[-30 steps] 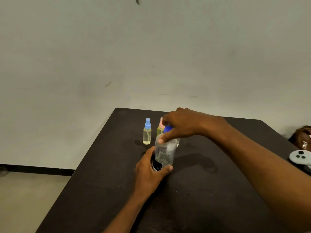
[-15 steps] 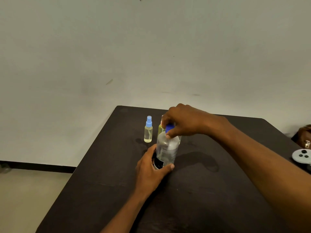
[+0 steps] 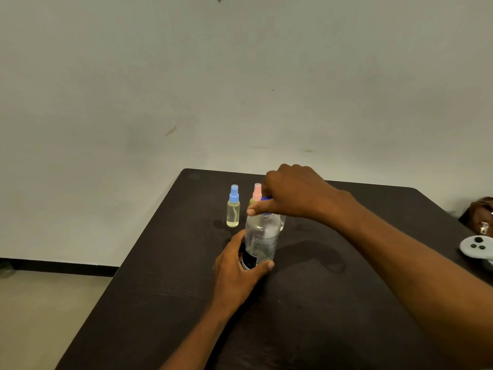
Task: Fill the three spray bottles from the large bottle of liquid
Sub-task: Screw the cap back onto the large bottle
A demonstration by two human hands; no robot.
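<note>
Step in hand: I judge that the cap of the large bottle is being turned. Whether it is being opened or closed I cannot tell.
Left hand (image 3: 240, 271): wrapped around the lower part of the large bottle (image 3: 262, 241), thumb on the near side, and it holds the bottle upright on the surface (image 3: 333, 316).
Right hand (image 3: 293, 193): it comes from above, with curled fingers and thumb pinching the blue cap (image 3: 265, 199).
Place of the large bottle: it stands toward the far edge of the surface, a little left of the middle.
Spray bottles: the blue-topped spray bottle (image 3: 233, 206) stands near the far left corner and looks nearly full of yellowish liquid. The pink-topped spray bottle (image 3: 257, 192) is just behind the large bottle and partly hidden. A clear shape on the right of the large bottle may be the third one, but it is too hidden to be sure.
How to do it well: the lower hand should press the base down and not squeeze the soft wall, so that no liquid jumps out when the cap is loose. The upper hand should turn only the cap and stay straight over the neck.
Risk: the right forearm passes close to the small bottles, so a wide elbow movement could knock them over.
Also there: a white controller (image 3: 477, 248) at the right edge.
</note>
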